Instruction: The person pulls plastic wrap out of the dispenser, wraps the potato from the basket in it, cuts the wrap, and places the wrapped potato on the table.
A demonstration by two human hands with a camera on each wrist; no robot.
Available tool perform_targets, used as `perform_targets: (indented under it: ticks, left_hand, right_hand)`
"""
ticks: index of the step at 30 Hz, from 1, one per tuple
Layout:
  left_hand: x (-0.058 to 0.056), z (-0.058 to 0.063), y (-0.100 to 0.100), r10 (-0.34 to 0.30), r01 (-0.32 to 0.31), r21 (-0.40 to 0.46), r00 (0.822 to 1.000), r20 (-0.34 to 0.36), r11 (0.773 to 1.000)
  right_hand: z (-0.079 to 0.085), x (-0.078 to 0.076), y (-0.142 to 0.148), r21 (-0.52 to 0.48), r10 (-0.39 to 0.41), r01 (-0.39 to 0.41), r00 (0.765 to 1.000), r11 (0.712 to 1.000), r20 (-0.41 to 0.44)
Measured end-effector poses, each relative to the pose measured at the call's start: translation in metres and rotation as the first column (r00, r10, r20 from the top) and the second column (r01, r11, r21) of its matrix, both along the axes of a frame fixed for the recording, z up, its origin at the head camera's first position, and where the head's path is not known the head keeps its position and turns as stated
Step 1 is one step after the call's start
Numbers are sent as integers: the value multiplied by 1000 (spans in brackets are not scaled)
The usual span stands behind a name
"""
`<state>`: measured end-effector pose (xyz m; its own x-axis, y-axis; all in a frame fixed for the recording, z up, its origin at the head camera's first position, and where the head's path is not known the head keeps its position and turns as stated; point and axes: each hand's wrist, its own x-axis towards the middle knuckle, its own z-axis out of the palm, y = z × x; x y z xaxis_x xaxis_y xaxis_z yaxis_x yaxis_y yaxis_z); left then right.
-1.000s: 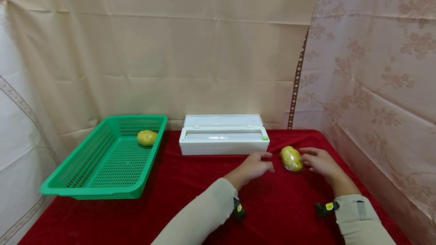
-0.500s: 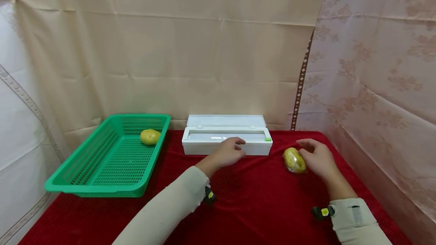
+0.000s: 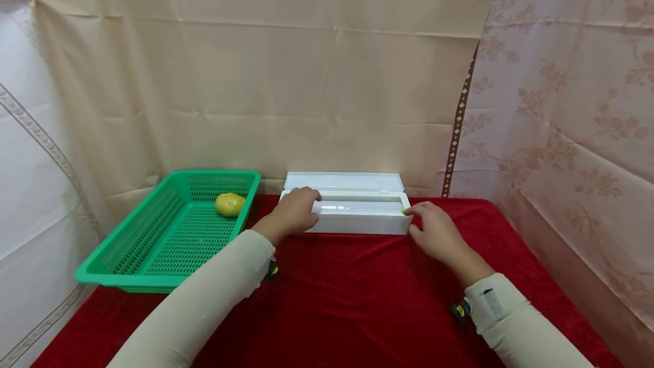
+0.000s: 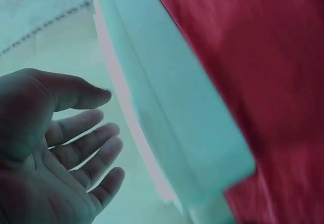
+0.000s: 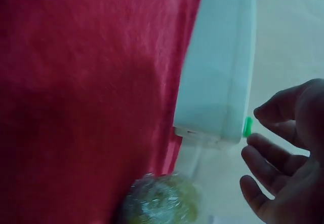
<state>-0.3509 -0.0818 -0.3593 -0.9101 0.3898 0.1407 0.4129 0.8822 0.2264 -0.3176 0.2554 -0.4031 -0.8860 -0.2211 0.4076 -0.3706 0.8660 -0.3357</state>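
A white cling film dispenser (image 3: pixel 357 224) stands on the red cloth, its lid (image 3: pixel 343 181) tipped back and a roll of film showing inside. My left hand (image 3: pixel 296 212) is over the dispenser's left end, fingers loosely bent and holding nothing in the left wrist view. At the opposite end, my right hand (image 3: pixel 433 231) has its fingertips close by the green slider (image 5: pixel 247 126), thumb and fingers apart. A potato wrapped in film (image 5: pixel 162 201) lies near that end in the right wrist view; in the head view the right hand hides it.
A green plastic basket (image 3: pixel 130 281) stands on the left with an unwrapped potato (image 3: pixel 230 204) by its right wall. Beige curtain (image 3: pixel 317 84) hangs close behind the dispenser, and patterned cloth (image 3: pixel 577 129) closes off the right side.
The left hand has moved left to the dispenser's left end. The right hand has left the wrapped potato and moved left to the dispenser's right end. The view has shifted slightly.
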Motion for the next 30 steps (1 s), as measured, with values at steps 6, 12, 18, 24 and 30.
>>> perform_targets:
  ticks: [6, 12, 18, 24, 30]
  left_hand:
    - [-10, 4, -30, 32, -36, -183, 999, -26, 982]
    - [-15, 6, -47, 16, -18, -233, 1000, -9, 972]
    - [-21, 1, -53, -21, 36, -197, 997, 76, 980]
    - [-25, -4, -53, -20, 33, -194, 998, 67, 981]
    - [-24, -2, -54, -7, 17, -181, 998, 60, 983]
  right_hand:
    - [9, -13, -18, 175, 43, -8, 979, 984, -197]
    - [10, -27, -32, 257, 103, -68, 987, 964, -127]
    - [5, -36, -38, 300, 153, -123, 985, 946, -77]
    - [4, -38, -39, 272, 158, -125, 982, 954, -104]
    - [5, -42, -37, 233, 162, -140, 983, 962, -82]
